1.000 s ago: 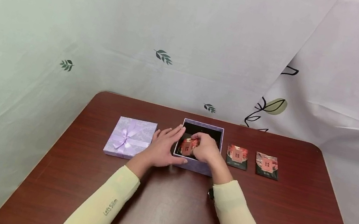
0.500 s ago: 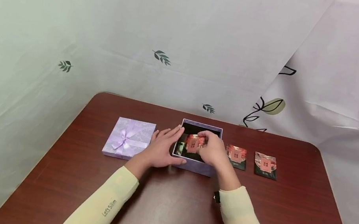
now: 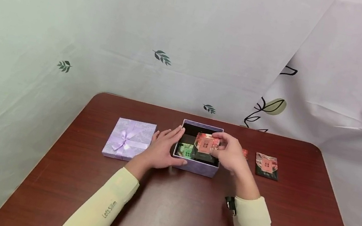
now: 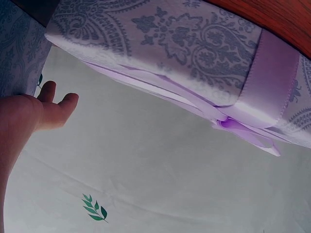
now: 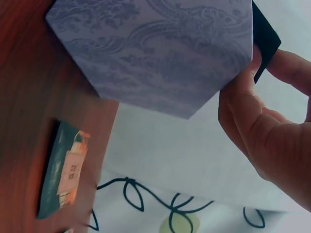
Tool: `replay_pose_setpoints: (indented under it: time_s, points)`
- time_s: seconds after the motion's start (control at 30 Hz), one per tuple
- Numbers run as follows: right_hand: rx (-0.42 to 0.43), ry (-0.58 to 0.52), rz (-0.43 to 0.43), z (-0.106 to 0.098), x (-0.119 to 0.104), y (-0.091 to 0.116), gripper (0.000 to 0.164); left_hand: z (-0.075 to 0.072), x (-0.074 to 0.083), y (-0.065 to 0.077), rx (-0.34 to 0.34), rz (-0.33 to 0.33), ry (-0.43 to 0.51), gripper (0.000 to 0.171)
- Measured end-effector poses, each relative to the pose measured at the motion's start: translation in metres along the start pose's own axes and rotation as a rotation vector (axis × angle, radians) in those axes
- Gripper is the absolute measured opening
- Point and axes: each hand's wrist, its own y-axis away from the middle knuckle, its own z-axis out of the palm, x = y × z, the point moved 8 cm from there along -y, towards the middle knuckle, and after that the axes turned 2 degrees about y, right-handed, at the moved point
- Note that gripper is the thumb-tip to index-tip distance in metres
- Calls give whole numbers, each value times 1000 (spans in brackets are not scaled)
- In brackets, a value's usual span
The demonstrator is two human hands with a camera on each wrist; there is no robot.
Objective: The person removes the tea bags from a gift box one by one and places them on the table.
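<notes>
Partway, I'd guess — lid (image 3: 144, 131) off, two red packets (image 3: 267, 165) out on the glossy wood table (image 3: 177, 213), with a green packet (image 3: 184, 151) in the box (image 3: 199, 168) and my third red packet (image 3: 205, 143) seemingly left to sort. My right hand (image 3: 232, 154) pinches that third one at the box's open top; my left hand (image 3: 161, 150) lies spread against the corner, gripping nothing. Packets look flat and shiny — the lid's swirly purple, its bow (image 3: 123, 141) satiny.

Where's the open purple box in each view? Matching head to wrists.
Head: open purple box, just right of centre, left hand at its left side.
Left wrist: cut-off piece of the box, upper left edge, above the left hand.
Right wrist: the box, large, across the top.
Shared landmark: red-brown table; lower half in head, top right corner in left wrist, left side in right wrist.
</notes>
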Motion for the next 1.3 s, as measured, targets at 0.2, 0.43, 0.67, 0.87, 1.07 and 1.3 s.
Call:
replay_pose_setpoints:
  time_s: [0.2, 0.43, 0.67, 0.87, 1.07, 1.3]
  points:
    - [-14, -93, -6, -10, 8, 7, 53, -2, 2, -2, 5, 13, -1, 109]
    - [13, -140, -37, -25, 14, 13, 53, -5, 4, -3, 12, 14, -7, 110]
    - [26, -222, -9, -40, 24, 21, 55, -4, 3, -3, 14, 20, -8, 109]
    - [53, -210, -14, -52, 30, 27, 55, -2, 0, -2, 10, 11, 6, 109]
    - [72, -213, 6, -61, 40, 33, 55, -1, 0, -1, 8, 8, 3, 109]
    - [85, -204, 11, -72, 50, 39, 55, 0, 0, 0, 4, 3, -4, 109]
